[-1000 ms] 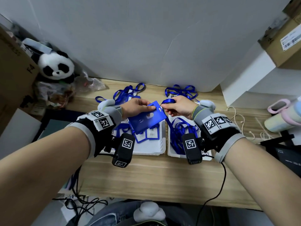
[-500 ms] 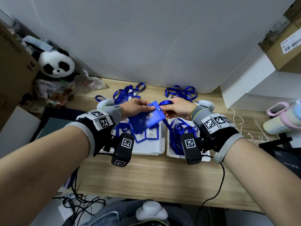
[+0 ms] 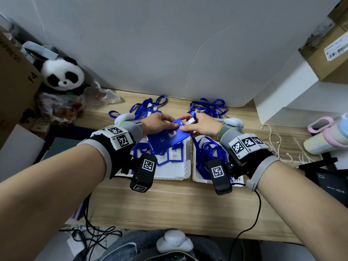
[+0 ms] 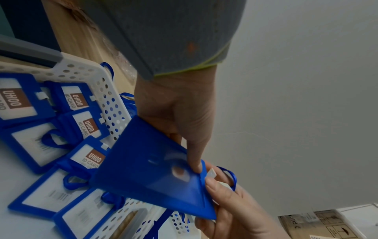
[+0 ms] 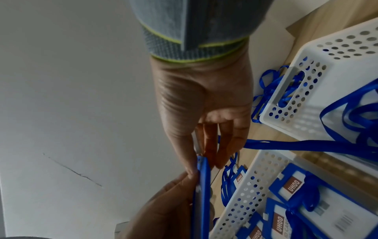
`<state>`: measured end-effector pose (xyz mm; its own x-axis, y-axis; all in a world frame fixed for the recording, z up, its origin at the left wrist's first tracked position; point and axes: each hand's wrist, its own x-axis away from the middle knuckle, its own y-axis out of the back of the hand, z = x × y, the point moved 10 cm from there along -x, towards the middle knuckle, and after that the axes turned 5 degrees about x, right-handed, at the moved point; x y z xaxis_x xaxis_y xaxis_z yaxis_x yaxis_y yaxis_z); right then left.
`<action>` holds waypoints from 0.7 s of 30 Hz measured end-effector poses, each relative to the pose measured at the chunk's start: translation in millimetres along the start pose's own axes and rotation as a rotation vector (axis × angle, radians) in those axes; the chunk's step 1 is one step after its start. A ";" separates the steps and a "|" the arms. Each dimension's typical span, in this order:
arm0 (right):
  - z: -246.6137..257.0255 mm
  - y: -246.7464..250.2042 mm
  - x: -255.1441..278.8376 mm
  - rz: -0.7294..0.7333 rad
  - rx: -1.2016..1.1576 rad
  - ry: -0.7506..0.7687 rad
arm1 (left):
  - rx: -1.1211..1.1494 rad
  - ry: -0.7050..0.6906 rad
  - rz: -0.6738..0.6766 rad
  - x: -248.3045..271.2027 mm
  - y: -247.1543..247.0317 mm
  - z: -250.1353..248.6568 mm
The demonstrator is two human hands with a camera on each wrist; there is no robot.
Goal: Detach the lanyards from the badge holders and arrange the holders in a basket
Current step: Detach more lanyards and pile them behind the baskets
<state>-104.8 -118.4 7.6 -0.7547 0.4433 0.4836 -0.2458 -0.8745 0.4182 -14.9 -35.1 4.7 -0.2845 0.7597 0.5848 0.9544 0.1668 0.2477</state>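
Note:
Both hands hold a blue badge holder [image 3: 165,139] in the air over the left white basket [image 3: 181,166]. My left hand [image 3: 169,123] grips its left top edge, thumb on the back face [image 4: 149,174]. My right hand [image 3: 188,125] pinches the white lanyard clip [image 3: 190,121] at the holder's top corner, thumb against the holder's edge [image 5: 202,194]. The blue lanyard [image 5: 306,143] runs from that hand down into the right white basket [image 3: 197,175], which holds several loose lanyards. Several blue holders with ID cards [image 4: 81,103] lie in the left basket.
More blue lanyards and holders [image 3: 148,106] lie on the wooden desk behind the baskets, by the white wall. A panda toy [image 3: 63,76] and cardboard box stand far left. Bottles [image 3: 327,134] and a white cord lie at the right. Cables hang off the desk's front edge.
My right hand has shifted its hold from the lanyard loop to the white clip at the holder's top. The holder stays between both hands over the left basket.

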 end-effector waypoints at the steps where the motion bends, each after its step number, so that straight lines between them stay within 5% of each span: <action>1: 1.0 -0.3 0.4 -0.007 -0.006 0.005 | 0.019 0.002 0.019 -0.4 -0.7 0.7; 21: 13.5 10.8 -18.9 -0.153 -0.166 0.037 | 0.048 -0.038 -0.032 -4.9 18.5 -14.2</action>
<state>-85.0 -133.6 13.3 -0.7224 0.5682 0.3941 -0.4532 -0.8195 0.3508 2.8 -44.7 17.3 -0.3118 0.7766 0.5475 0.9485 0.2202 0.2278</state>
